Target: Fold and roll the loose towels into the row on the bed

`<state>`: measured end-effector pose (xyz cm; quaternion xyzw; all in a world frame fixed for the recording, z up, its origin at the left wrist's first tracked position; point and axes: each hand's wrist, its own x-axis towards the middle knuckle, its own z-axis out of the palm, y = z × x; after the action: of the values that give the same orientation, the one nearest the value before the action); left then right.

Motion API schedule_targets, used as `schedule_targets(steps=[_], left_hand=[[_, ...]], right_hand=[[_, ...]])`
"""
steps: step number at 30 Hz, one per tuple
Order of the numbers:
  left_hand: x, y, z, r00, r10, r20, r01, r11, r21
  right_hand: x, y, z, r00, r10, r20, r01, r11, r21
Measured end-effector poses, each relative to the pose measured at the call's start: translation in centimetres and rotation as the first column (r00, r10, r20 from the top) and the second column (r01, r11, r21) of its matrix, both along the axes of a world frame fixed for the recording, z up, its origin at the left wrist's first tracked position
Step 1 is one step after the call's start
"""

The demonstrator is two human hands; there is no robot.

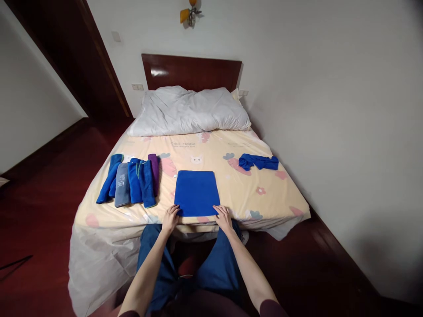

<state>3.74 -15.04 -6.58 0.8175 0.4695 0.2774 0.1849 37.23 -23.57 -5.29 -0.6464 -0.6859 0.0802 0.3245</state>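
Note:
A blue towel (197,193), folded into a flat rectangle, lies on the bed in front of me. My left hand (170,219) is at its near left corner, fingers closed on the edge. At the near right corner, my right hand (224,218) pinches the cloth the same way. The towel's near edge rests close to the bed's front edge. To the left lie several rolled towels: blue ones (135,181), a grey one (122,185) with white lettering and a purple one (154,174). A crumpled blue cloth (259,162) sits on the right side.
The bed (244,198) has a cream sheet printed with carrots and cats. A white quilt (194,110) is bunched against the dark wooden headboard (193,72). My knees are at the bed's front edge. A wall (346,145) runs along the right.

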Motion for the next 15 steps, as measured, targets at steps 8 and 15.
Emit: schedule_targets(steps=[8, 15], left_hand=[[-0.2, 2.3, 0.2, 0.988, 0.065, 0.143, -0.051, 0.994, -0.098], [-0.5, 2.5, 0.8, 0.973, -0.088, 0.215, 0.108, 0.990, -0.085]], right_hand=[[0.8, 1.3, -0.8, 0.958, -0.095, -0.272, 0.099, 0.995, 0.001], [0.7, 1.9, -1.4, 0.918, 0.029, -0.395, -0.008, 0.998, 0.055]])
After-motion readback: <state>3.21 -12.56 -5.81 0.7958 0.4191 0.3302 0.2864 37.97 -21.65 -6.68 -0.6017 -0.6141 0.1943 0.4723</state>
